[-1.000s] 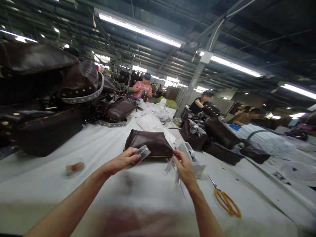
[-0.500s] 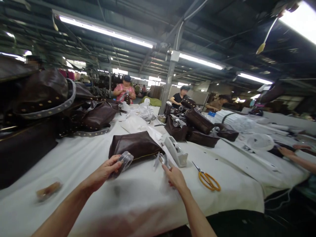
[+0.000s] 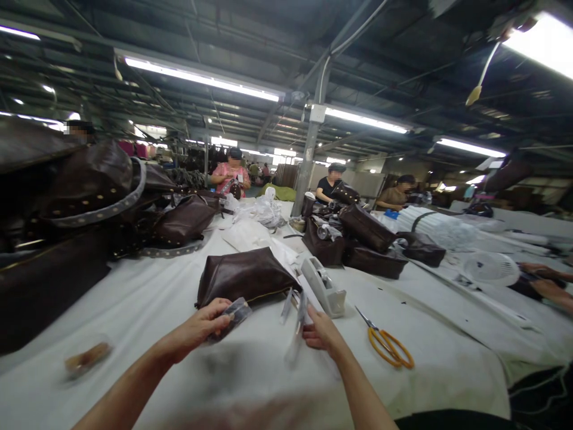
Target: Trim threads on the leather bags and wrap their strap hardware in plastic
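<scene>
The left forearm [image 3: 143, 382] rises from the bottom left, bare and angled inward. The right forearm [image 3: 358, 388] comes up from the bottom centre, also bare. The left hand [image 3: 206, 325] is palm down with a nearly straight wrist, thumb and fingers pinched together at the tips. The right hand [image 3: 320, 332] shows its back to the camera, fingers curled in and gripping. The 2 hands sit level and near each other, but apart, with no contact between them.
</scene>
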Tool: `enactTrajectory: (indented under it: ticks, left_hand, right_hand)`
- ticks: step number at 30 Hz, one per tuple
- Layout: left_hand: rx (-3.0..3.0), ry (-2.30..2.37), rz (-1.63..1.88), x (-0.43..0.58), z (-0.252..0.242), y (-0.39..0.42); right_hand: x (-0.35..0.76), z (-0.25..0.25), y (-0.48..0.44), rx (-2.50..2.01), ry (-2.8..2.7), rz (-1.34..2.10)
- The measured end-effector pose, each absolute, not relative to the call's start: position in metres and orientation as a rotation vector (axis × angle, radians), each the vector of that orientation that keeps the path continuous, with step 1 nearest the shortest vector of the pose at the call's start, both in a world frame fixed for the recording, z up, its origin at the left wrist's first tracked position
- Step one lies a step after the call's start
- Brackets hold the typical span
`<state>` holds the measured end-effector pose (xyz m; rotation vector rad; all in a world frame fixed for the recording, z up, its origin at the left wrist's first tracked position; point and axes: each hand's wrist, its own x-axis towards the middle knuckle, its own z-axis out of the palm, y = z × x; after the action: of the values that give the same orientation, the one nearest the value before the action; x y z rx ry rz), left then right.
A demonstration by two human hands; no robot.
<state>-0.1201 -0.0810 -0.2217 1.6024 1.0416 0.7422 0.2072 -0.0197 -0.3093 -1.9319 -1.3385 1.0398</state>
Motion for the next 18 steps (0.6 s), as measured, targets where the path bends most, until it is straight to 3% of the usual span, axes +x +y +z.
enactTrajectory:
  ticks: [10, 18]
  left_hand:
    - [1.620, 1.055, 0.696, -0.126, -0.222, -0.080]
    - [1.729, 0.787, 0.452, -0.123, -0.196, -0.082]
  right_hand:
    - [0.203, -0.291, 0.029, -2.123, -1.597, 0.614]
    - [0.180, -0.247, 0.039, -1.919, -1.703, 1.131]
